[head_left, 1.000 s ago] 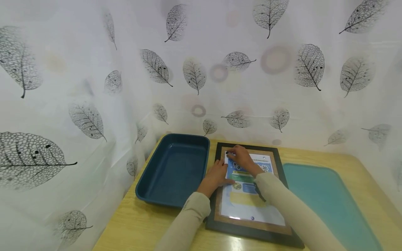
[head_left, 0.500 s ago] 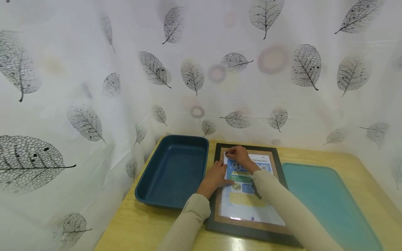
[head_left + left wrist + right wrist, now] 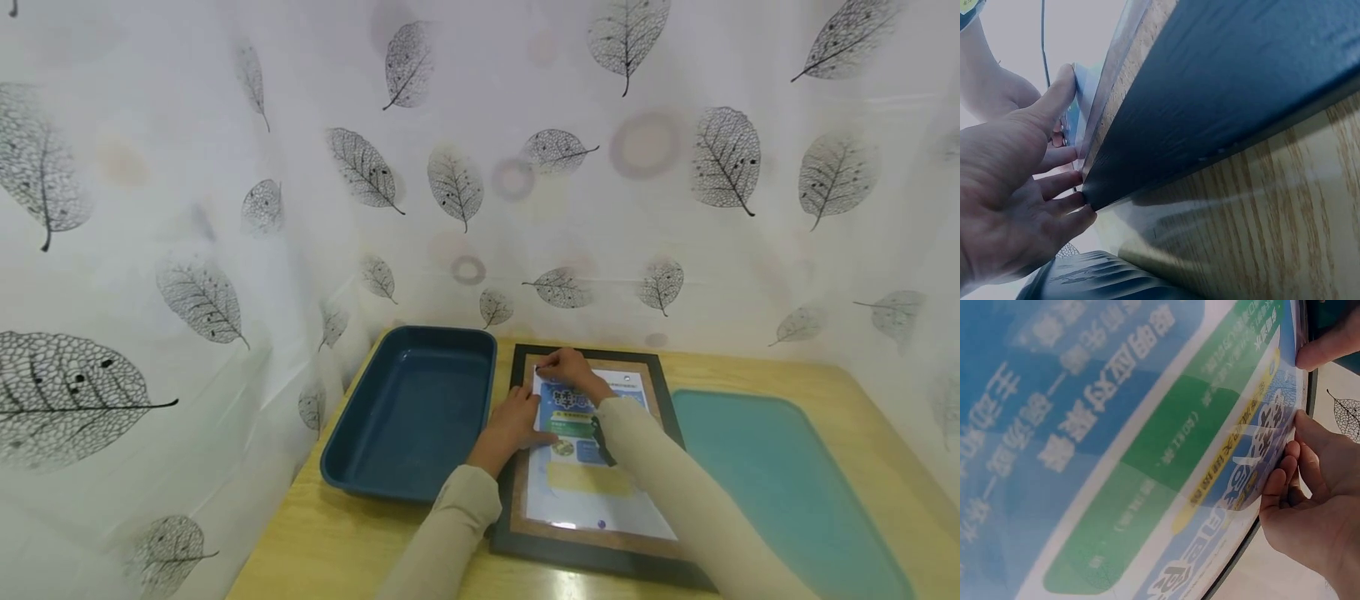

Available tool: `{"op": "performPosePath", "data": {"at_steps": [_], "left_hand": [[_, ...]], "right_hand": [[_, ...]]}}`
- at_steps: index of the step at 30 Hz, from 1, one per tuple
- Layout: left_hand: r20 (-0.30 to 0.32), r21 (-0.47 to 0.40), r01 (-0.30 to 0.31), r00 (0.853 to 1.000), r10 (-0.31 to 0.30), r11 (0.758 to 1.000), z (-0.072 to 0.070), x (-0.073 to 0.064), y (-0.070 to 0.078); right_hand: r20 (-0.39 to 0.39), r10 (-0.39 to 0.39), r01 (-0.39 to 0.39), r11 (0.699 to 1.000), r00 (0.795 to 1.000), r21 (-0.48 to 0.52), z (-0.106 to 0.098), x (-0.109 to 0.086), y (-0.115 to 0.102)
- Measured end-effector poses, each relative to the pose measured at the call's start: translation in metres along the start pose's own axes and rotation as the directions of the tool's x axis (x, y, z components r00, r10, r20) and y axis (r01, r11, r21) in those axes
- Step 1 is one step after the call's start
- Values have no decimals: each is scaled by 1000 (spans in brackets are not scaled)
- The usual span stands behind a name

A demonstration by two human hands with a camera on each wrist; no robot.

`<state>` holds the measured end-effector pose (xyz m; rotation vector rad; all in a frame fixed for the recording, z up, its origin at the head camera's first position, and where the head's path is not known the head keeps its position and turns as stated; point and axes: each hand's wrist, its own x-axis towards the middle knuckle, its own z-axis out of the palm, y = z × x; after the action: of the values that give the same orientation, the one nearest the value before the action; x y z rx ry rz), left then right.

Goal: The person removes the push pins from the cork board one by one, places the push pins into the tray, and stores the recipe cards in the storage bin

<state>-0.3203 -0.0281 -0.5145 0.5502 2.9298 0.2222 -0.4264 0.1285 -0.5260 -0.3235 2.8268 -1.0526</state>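
A printed poster under a clear sheet lies on a brown board with a black frame, flat on the table. My right hand pinches a small dark pushpin at the poster's upper left corner. In the right wrist view, that hand's curled fingertips are at the poster's edge and hide the pin. My left hand rests on the frame's left side, fingers straight and thumb over the poster. In the left wrist view, its fingertips touch the frame's edge. Another pin shows at the poster's bottom.
A deep dark blue tray stands left of the frame, close to my left hand. On the right lies a flat teal mat or tray. A white curtain with leaf prints hangs behind the wooden table.
My right hand has shifted slightly to the left at the poster's upper left corner, still pinching the dark pin. The left hand stays in place; the whole view has drifted a little.
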Motion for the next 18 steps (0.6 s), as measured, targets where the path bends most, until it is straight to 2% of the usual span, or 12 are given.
{"op": "performPosePath", "data": {"at_steps": [18], "left_hand": [[15, -27, 8, 1000, -7, 1000, -4, -4, 1]], "right_hand": [[17, 5, -5, 1000, 1000, 1, -1, -5, -6]]}}
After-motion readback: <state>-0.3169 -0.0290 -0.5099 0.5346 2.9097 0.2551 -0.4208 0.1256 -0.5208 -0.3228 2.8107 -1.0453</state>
